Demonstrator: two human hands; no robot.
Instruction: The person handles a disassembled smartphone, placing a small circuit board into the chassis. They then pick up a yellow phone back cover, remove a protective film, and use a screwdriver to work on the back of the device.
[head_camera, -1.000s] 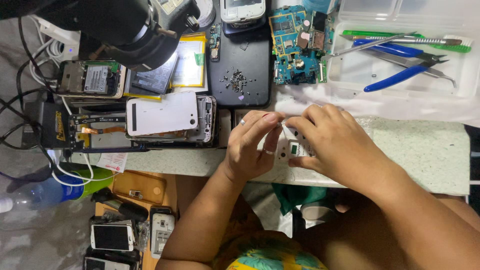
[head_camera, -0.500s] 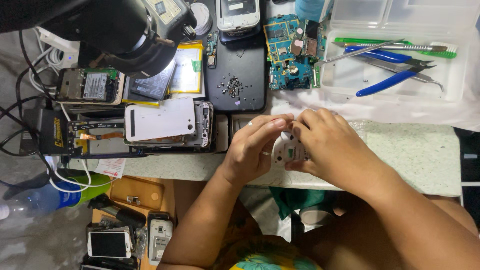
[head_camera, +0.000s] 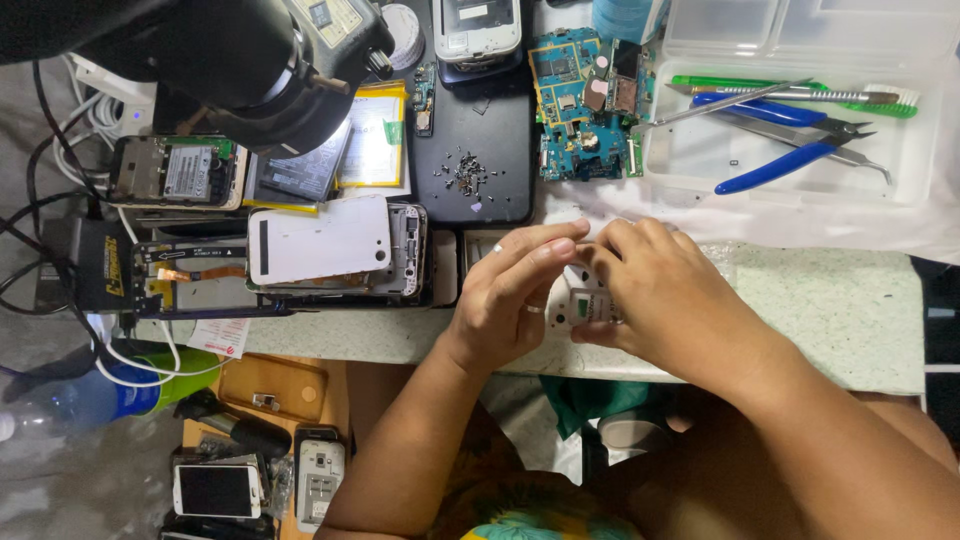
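Just below the black tray (head_camera: 490, 150) of screws, a small white phone (head_camera: 585, 305) is held over the bench (head_camera: 830, 300), gripped between left hand (head_camera: 510, 295) and right hand (head_camera: 665, 295).

left hand (head_camera: 510, 300) and right hand (head_camera: 665, 295) meet, fingers curled, fingertips touching.

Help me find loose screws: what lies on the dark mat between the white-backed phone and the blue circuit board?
In the head view, a small heap of tiny screws lies on the dark mat, between the white-backed phone and the blue circuit board.
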